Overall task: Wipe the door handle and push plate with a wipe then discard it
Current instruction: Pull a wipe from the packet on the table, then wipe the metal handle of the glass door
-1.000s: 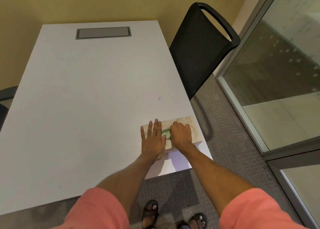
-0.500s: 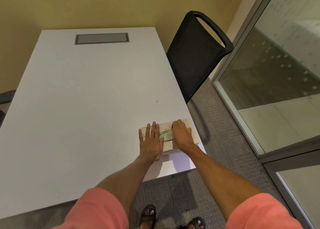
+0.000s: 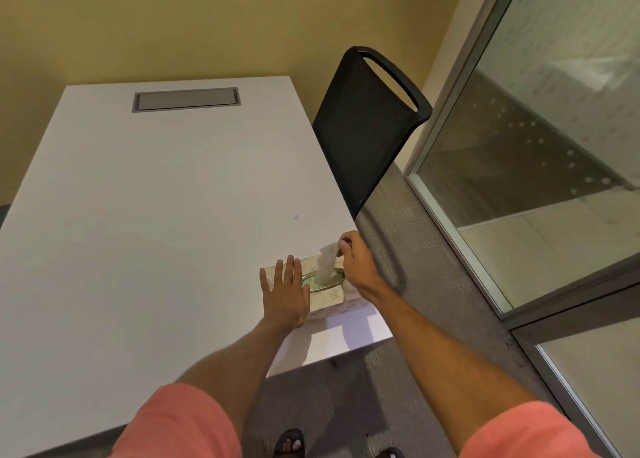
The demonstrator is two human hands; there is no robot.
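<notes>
We find the task at its opening step. The left hand (image 3: pixel 284 292) lies flat, fingers released, steadying the wipe box (image 3: pixel 325 293) on the desk (image 3: pixel 156 215). The right hand (image 3: pixel 356 260) fingers pinch a wipe (image 3: pixel 325 262), half-drawn above the box. Wiping and discarding remain.

1. short salmon-pink sleeves (image 3: pixel 180 423) end above the elbow on both arms.
2. forearms bare, no watch or rings showing.
3. dark open-toed sandals (image 3: pixel 289 442) on the feet.
</notes>
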